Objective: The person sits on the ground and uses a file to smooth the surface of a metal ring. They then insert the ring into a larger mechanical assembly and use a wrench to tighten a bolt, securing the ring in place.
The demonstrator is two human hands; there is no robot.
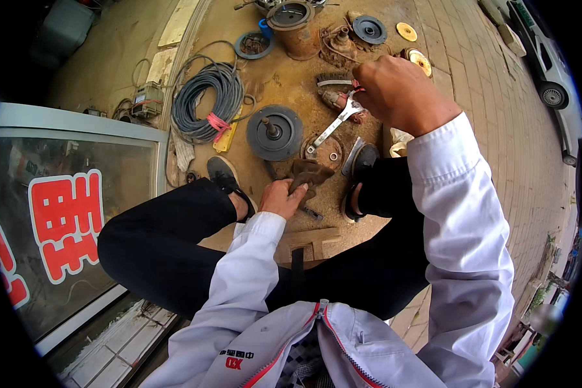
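Observation:
My left hand is closed on the edge of a rusty brown vaned impeller, held low between my feet. Farther off to the right, my right hand is curled shut with its fingers at the jaw end of a silver combination wrench. The wrench slants down to the left, its ring end near a rusty round plate. Beside my right fingers lie a wire brush with dark bristles and a dirty red tool, partly covered. My palm hides part of the wrench.
A dark round disc with a central shaft lies ahead of my left hand. Left of it are a coiled grey cable and a glass door. Farther away stand a rusty cylindrical housing, a blue-rimmed bowl and a black disc.

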